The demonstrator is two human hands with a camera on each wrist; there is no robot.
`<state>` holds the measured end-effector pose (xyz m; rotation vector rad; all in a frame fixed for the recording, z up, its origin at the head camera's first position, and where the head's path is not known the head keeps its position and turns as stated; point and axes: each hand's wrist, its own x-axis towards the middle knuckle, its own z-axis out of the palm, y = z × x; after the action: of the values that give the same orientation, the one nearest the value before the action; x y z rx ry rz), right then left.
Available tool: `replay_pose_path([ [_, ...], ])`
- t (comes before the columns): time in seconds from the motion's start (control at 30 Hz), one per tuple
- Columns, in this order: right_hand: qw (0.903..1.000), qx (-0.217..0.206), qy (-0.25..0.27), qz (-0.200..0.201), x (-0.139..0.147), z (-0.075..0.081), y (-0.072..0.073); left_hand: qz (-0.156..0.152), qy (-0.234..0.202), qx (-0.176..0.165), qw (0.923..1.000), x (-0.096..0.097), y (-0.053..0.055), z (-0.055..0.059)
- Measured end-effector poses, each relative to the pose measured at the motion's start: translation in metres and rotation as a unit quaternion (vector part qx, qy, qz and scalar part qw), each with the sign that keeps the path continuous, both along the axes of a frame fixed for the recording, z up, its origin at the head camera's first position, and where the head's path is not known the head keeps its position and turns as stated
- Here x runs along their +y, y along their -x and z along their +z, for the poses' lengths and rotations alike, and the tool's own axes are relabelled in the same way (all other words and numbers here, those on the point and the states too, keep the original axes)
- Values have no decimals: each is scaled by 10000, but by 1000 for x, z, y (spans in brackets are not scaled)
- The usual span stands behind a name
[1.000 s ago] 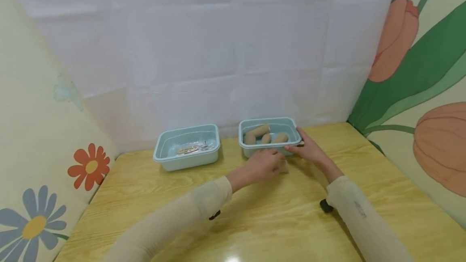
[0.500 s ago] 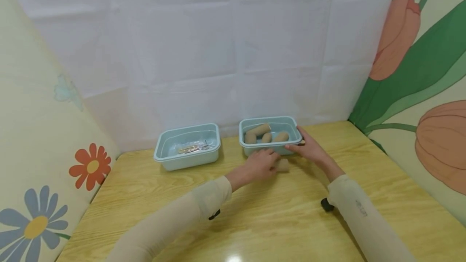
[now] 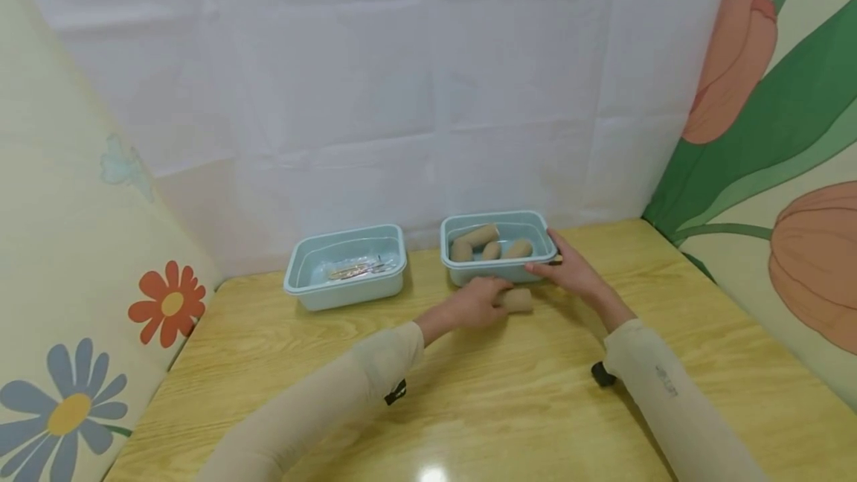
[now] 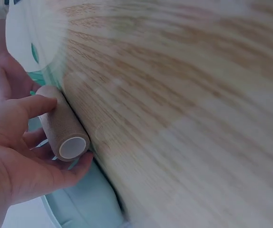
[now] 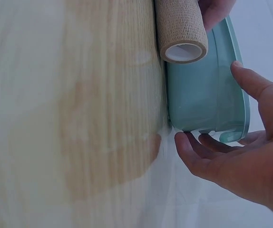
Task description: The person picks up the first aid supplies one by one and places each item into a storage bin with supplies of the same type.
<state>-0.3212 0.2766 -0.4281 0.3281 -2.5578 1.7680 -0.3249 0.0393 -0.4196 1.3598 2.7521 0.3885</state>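
A tan, crinkly bandage roll (image 3: 518,300) with a white core lies on its side on the table, in front of the right-hand light blue plastic bin (image 3: 497,271). Around its left end my left hand (image 3: 472,303) holds it; in the left wrist view the fingertips (image 4: 48,102) touch the roll's side and its open end. My right hand (image 3: 572,268) grips the bin's right end, thumb at the rim and fingers on the end wall, as the right wrist view shows. Inside that bin lie several more tan bandage rolls (image 3: 480,236).
Left of it stands a second light blue bin (image 3: 355,291), holding thin items in clear packaging (image 3: 361,268). White sheeting (image 3: 335,95) hangs right behind both bins. Painted walls flank the wooden table (image 3: 482,400).
My left hand has slid slightly left along the bandage roll, baring more of it. The right hand stays on the bin.
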Motion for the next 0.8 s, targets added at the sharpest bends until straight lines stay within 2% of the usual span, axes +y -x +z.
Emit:
replay_pose_path([
  [0.2,10000,4,-60,-24,2,-2,1,10,-113,-108,9999,-2,2,-2],
  [0.43,10000,46,74,-34,2,-5,4,58,-100,35,9999,-2,1,-2],
  [0.63,9999,141,21,32,0,-3,3,180,-42,133,9997,-3,-2,3],
  [0.8,10000,47,48,47,1,0,2,241,55,149,9996,-3,-1,4],
])
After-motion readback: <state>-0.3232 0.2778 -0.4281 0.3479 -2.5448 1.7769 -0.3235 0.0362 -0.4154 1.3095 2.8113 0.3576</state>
